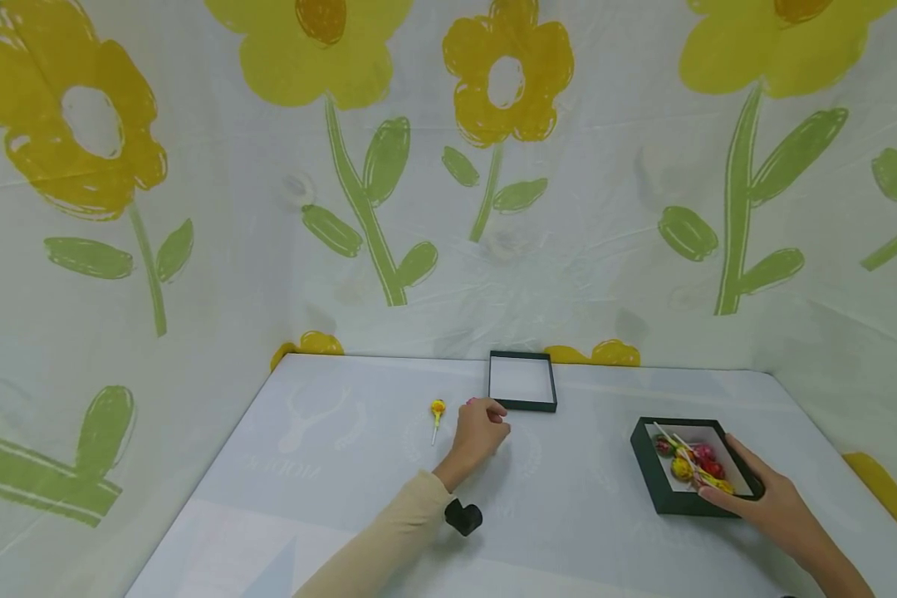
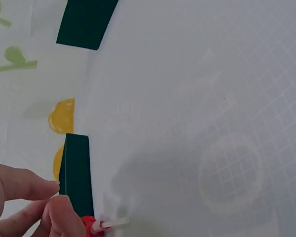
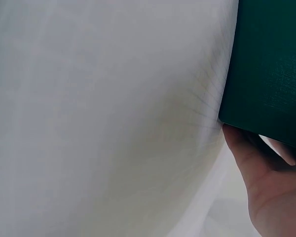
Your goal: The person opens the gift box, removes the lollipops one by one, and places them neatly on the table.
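Note:
My left hand (image 1: 481, 436) reaches low over the table, its fingers loosely bent. A red lollipop (image 2: 90, 226) with a white stick is partly hidden behind those fingers in the left wrist view; the thumb and index tips come close together beside it. In the head view only a bit of the lollipop (image 1: 473, 401) shows past the knuckles. My right hand (image 1: 773, 502) grips the near right corner of a dark green box (image 1: 669, 497), thumb along the front and fingers on the right side. Several wrapped lollipops (image 1: 693, 467), red and yellow, lie inside it.
A yellow lollipop (image 1: 437, 411) lies on the white table (image 1: 568, 531), left of my left hand. The square green-rimmed lid (image 1: 523, 406) sits at the back, its white inside facing up. Flower-printed cloth (image 1: 568, 274) hangs close behind the table and at both sides.

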A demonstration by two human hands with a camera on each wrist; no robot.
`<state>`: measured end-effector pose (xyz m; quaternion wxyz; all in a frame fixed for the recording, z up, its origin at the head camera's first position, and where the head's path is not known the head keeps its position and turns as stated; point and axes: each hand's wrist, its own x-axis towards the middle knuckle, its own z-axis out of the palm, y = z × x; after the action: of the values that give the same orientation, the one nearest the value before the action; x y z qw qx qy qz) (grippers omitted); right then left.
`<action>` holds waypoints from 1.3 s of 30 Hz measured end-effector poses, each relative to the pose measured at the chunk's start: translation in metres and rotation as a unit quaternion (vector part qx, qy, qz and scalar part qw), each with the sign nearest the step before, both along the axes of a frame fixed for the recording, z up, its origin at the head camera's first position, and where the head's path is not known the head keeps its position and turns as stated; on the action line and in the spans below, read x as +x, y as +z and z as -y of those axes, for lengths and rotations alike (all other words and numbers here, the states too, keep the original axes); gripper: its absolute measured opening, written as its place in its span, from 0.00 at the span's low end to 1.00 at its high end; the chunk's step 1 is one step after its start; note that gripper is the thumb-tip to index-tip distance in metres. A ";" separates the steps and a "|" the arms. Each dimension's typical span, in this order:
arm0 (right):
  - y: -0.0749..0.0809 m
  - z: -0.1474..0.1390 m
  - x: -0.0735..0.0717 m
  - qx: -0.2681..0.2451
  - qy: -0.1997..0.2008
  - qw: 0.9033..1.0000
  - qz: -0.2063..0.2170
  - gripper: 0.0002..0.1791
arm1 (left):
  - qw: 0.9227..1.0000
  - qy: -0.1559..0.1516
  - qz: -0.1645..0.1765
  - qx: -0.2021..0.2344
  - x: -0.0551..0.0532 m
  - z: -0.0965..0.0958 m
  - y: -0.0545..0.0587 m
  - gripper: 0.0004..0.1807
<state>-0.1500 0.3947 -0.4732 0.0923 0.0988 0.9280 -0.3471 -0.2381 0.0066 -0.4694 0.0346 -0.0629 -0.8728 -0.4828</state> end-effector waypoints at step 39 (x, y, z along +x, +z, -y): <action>0.015 -0.002 0.000 0.025 0.059 0.998 0.009 0.58 | 0.980 -0.184 0.023 0.076 0.008 -0.076 0.032 0.04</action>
<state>-0.1495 0.3966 -0.4585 0.1188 0.0490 0.9397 -0.3168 -0.2298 0.0826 -0.4373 -0.0706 -0.2086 -0.8075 -0.5471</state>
